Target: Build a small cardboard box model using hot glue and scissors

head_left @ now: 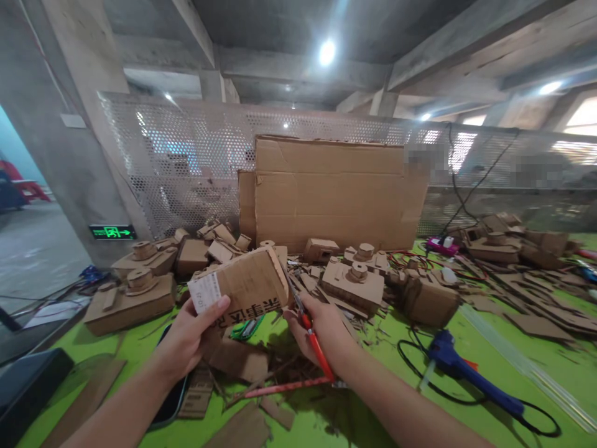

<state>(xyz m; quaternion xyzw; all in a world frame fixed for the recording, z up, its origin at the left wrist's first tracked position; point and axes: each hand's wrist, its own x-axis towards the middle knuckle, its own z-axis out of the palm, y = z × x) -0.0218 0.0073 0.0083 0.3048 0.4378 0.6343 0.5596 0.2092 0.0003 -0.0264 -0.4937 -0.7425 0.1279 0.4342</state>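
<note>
My left hand is closed on a piece of cardboard with a rounded end, a white label and black printed characters. My right hand grips red-handled scissors, their metal blades pointing up beside the right edge of the cardboard. How far apart the blades are, I cannot tell. Beneath the held cardboard lies a green utility knife. Cardboard scraps and a thin pinkish-red strip are on the table below my hands.
Boxy cardboard camera models stand along the green table, with more at left. A blue glue gun and clear glue sticks lie right. A phone lies under my left arm. Behind stands a large cardboard sheet.
</note>
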